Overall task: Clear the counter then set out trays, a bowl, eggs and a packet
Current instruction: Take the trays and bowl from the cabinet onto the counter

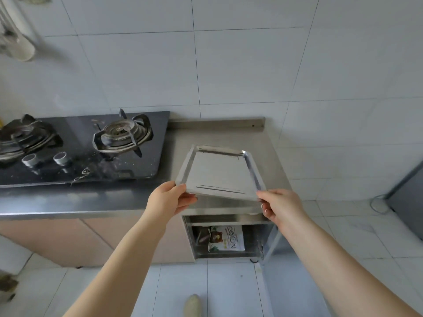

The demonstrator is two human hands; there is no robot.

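Fingers (183,187) of the left hand (169,199) and the right hand (278,205) are clamped on the near corners of a steel tray (219,172), held tilted above the tabletop (229,136), right of the gas stove (87,145). A packet (226,240) is seen on the open shelf (229,223) below.

left hand (169,199): arm reaching forward, fingers pinch the tray (219,172) corner | right hand (280,205): arm reaching forward, fingers pinch the other near corner
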